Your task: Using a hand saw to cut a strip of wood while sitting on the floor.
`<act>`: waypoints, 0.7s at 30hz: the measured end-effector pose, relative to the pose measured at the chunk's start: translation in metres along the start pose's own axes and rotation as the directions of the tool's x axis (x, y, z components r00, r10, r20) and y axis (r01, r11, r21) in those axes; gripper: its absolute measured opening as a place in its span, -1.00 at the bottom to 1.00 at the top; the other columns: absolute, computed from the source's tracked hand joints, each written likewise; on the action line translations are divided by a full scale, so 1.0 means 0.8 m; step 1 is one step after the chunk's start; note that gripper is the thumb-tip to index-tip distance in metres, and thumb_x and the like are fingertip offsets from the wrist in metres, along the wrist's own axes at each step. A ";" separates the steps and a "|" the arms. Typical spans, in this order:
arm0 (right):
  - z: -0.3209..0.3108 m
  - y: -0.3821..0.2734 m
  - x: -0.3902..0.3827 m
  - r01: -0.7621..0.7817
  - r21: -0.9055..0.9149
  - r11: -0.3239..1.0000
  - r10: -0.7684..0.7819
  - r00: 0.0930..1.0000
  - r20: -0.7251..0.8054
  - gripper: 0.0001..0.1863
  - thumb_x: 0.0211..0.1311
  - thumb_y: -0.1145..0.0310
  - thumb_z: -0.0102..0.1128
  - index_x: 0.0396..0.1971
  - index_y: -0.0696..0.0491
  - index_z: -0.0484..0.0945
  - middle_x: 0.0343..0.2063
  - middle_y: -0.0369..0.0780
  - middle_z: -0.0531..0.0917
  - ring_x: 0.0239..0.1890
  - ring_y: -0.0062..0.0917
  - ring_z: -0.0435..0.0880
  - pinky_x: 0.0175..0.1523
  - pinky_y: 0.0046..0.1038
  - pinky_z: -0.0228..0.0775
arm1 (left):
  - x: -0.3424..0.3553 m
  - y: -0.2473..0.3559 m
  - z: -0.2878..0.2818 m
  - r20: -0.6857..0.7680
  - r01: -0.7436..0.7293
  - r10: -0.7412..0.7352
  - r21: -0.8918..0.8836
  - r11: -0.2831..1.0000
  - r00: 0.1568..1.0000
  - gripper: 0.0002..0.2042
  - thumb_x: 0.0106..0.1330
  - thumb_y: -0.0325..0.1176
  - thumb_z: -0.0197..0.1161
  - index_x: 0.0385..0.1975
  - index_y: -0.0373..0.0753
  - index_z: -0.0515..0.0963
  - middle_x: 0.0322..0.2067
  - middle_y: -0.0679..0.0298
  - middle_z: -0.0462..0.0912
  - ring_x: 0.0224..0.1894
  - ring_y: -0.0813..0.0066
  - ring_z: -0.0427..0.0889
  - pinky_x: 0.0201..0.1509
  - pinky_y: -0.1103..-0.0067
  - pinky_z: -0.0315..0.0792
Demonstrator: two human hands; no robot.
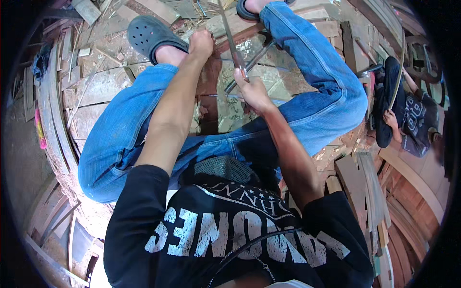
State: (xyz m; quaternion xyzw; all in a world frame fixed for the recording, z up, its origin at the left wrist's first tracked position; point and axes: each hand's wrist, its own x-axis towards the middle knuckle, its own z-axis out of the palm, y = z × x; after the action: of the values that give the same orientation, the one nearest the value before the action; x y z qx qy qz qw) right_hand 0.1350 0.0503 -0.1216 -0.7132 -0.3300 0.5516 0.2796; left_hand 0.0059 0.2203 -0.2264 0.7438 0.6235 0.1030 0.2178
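Note:
My right hand [253, 92] is closed round the reddish handle of a long, narrow metal-bladed tool [230, 41]. Its blade points away from me, past the upper edge; whether it is a saw or a knife I cannot tell. Farther off to the left, my left hand [200, 43] is curled into a fist beside the wooden board [247, 32] that lies between my feet. What its fingers grip, if anything, is hidden. Just beyond my right hand, a dark metal bar [249, 66] lies slanted across the floor, one end near the board.
Wood offcuts [158, 9] and shavings litter the floor around my clogs [151, 37]. Long planks [50, 96] line the left side, and stacked boards [367, 192] stand at the lower right. At the far right sits another person [415, 115], one hand on a thin curved strip [399, 72].

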 end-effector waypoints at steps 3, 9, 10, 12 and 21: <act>-0.017 0.011 0.008 -0.083 0.131 0.988 0.068 0.991 0.111 -0.35 0.22 -0.15 -0.03 -0.85 0.10 0.37 -0.85 -0.32 0.37 -0.80 -0.62 0.32 -0.66 -0.45 0.14 | 0.005 0.006 -0.005 0.004 -0.133 0.134 0.124 0.983 0.991 -0.81 0.12 -0.35 0.14 -0.40 -0.28 0.64 -0.34 -0.06 0.62 -0.23 0.07 0.63 -0.11 0.35 0.52; 0.002 0.019 -0.010 0.003 -0.056 0.998 -0.006 0.999 -0.045 -0.37 0.21 -0.14 -0.03 -0.65 0.20 0.55 -0.76 -0.17 0.50 -0.59 -0.39 0.58 -0.39 -0.32 0.38 | 0.002 0.013 -0.004 0.039 -0.058 0.053 0.120 0.991 0.998 -0.80 0.12 -0.40 0.09 -0.43 -0.35 0.63 -0.32 -0.06 0.62 -0.22 0.04 0.63 -0.11 0.31 0.52; -0.005 0.015 -0.006 -0.034 -0.071 0.997 0.033 0.999 -0.020 -0.37 0.21 -0.14 -0.03 -0.61 0.21 0.57 -0.74 -0.13 0.53 -0.57 -0.36 0.59 -0.37 -0.31 0.38 | 0.004 0.009 -0.004 0.021 -0.128 0.126 0.165 0.978 0.992 -0.81 0.11 -0.40 0.10 -0.42 -0.33 0.64 -0.31 -0.05 0.62 -0.23 0.03 0.63 -0.10 0.31 0.52; -0.017 0.001 -0.001 -0.081 -0.086 0.993 0.081 0.997 -0.006 -0.37 0.21 -0.15 -0.03 -0.57 0.22 0.58 -0.73 -0.10 0.55 -0.55 -0.33 0.61 -0.36 -0.29 0.39 | 0.006 0.007 -0.003 -0.013 -0.096 0.097 0.103 0.990 0.995 -0.82 0.09 -0.45 0.06 -0.49 -0.37 0.61 -0.35 -0.09 0.61 -0.27 0.00 0.62 -0.14 0.31 0.52; 0.007 -0.002 -0.026 -0.117 -0.078 0.990 0.115 0.993 -0.023 -0.39 0.23 -0.09 -0.01 -0.57 0.27 0.55 -0.77 -0.17 0.49 -0.58 -0.44 0.56 -0.40 -0.32 0.37 | 0.002 0.023 -0.023 0.131 -0.003 0.001 0.012 1.000 0.991 -0.82 0.09 -0.37 0.14 -0.42 -0.31 0.63 -0.14 -0.07 0.54 -0.18 -0.01 0.59 -0.05 0.27 0.47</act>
State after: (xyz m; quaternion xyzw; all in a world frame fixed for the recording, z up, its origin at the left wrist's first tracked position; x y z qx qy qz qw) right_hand 0.1258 0.0348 -0.1091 -0.7467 -0.3071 0.5469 0.2215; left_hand 0.0148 0.2233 -0.2019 0.7510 0.6076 0.0504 0.2537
